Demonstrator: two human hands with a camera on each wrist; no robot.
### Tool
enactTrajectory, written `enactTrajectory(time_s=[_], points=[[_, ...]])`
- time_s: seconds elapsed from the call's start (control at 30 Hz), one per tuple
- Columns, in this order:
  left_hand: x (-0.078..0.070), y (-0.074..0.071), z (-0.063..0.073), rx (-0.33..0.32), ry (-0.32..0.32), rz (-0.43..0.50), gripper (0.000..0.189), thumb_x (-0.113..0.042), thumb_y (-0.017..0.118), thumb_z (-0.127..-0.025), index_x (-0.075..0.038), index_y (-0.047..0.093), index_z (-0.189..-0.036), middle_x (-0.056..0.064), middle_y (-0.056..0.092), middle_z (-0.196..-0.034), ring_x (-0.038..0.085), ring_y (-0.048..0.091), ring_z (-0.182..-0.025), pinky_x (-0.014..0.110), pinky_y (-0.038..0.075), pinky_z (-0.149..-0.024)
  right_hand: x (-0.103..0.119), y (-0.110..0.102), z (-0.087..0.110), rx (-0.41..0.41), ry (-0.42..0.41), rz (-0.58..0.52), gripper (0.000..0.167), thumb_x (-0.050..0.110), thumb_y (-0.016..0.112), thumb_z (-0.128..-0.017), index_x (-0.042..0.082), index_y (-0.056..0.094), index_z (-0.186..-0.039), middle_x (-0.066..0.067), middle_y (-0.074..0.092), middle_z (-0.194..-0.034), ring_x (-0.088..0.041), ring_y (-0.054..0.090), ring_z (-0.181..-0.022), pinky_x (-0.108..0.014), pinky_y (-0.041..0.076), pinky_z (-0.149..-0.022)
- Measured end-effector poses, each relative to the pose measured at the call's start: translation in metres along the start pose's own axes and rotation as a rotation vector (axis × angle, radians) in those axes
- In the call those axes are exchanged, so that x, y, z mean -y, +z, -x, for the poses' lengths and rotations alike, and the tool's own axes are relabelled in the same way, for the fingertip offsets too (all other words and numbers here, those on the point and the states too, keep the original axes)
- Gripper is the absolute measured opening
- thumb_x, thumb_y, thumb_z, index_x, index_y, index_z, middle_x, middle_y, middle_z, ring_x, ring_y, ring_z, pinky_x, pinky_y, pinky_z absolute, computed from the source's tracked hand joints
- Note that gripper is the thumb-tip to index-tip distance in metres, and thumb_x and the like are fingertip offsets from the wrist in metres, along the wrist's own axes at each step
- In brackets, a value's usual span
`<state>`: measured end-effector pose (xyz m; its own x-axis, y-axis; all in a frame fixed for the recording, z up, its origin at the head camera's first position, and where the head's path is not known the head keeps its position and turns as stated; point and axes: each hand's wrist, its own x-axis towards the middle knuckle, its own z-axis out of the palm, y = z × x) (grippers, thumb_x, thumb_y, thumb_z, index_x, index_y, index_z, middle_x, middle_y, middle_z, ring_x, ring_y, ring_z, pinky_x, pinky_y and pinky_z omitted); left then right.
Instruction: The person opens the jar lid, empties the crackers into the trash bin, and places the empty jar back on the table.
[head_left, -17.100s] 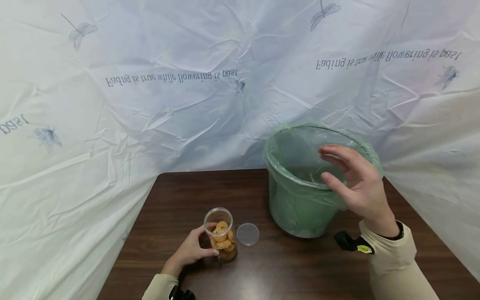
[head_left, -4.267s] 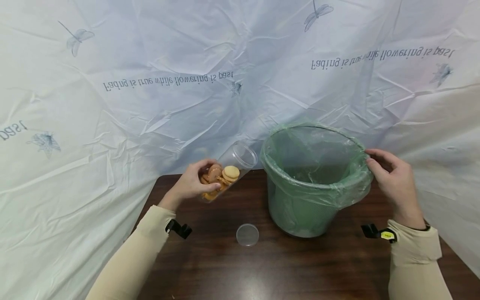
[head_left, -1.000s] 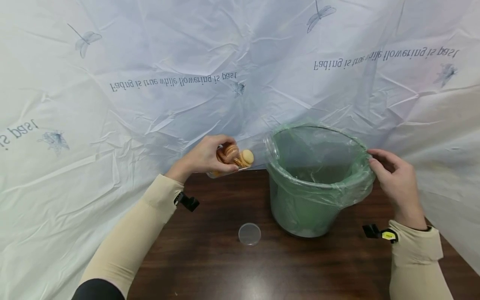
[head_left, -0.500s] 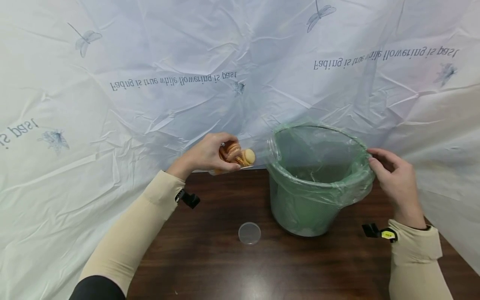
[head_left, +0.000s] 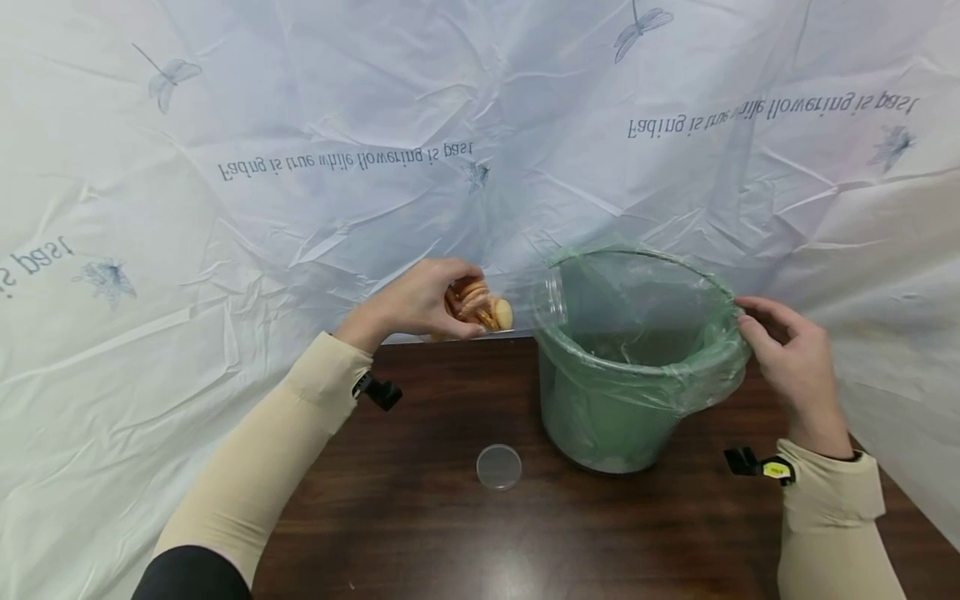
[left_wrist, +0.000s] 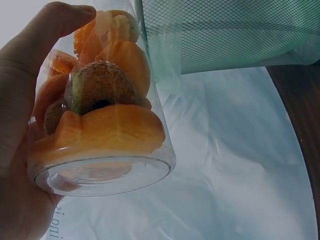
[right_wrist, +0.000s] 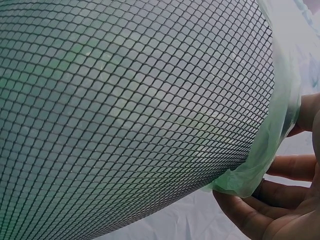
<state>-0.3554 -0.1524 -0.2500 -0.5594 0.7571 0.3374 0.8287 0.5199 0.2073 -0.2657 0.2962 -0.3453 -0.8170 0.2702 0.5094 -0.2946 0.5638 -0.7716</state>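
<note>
Cookies (head_left: 476,305) seemed mid-tip, calling for a steeper tilt: left hand (head_left: 417,305) gripped their jar (head_left: 528,302), right hand (head_left: 795,362) pinched the bin (head_left: 611,421) between them.

Left hand (head_left: 417,302) gripping, right hand (head_left: 795,358) pinching

Jar (head_left: 528,304) glossy plastic; bin (right_wrist: 130,110) wire mesh; liner (right_wrist: 267,145) crinkled plastic; table (head_left: 420,508) glossy wood.
</note>
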Motion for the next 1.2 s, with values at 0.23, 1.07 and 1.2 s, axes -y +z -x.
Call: enactTrajectory(time_s=[0.23,1.07,1.2], points=[[-0.005,-0.004,-0.004,0.02,0.003,-0.044,0.058,-0.044,0.081,-0.072,-0.011,0.062,-0.116,-0.004,0.058,-0.093,0.014,0.052,-0.079,0.03,0.046,-0.07,0.0,-0.001,0.001,0.003,0.007,0.004,0.036,0.021,0.059,-0.096,0.002,0.063,-0.127,0.026,0.057,-0.104,0.007,0.054,-0.095,-0.006,0.039,-0.072],[-0.018,-0.016,-0.01,0.045,-0.015,-0.153,0.069,-0.047,0.08,-0.07,-0.011,0.059,-0.125,0.0,0.061,-0.11,0.014,0.055,-0.089,0.034,0.049,-0.074,0.0,-0.001,0.0,0.007,-0.006,-0.007,0.036,0.021,0.059,-0.096,0.002,0.063,-0.127,0.025,0.057,-0.106,0.008,0.054,-0.097,-0.005,0.04,-0.073],[-0.021,-0.018,-0.012,0.054,-0.018,-0.179,0.071,-0.049,0.08,-0.07,-0.011,0.059,-0.125,0.0,0.061,-0.111,0.014,0.055,-0.089,0.035,0.049,-0.075,0.0,-0.001,0.001,0.013,-0.003,-0.01,0.037,0.021,0.059,-0.096,0.002,0.062,-0.128,0.025,0.057,-0.106,0.008,0.054,-0.097,-0.005,0.04,-0.073]])
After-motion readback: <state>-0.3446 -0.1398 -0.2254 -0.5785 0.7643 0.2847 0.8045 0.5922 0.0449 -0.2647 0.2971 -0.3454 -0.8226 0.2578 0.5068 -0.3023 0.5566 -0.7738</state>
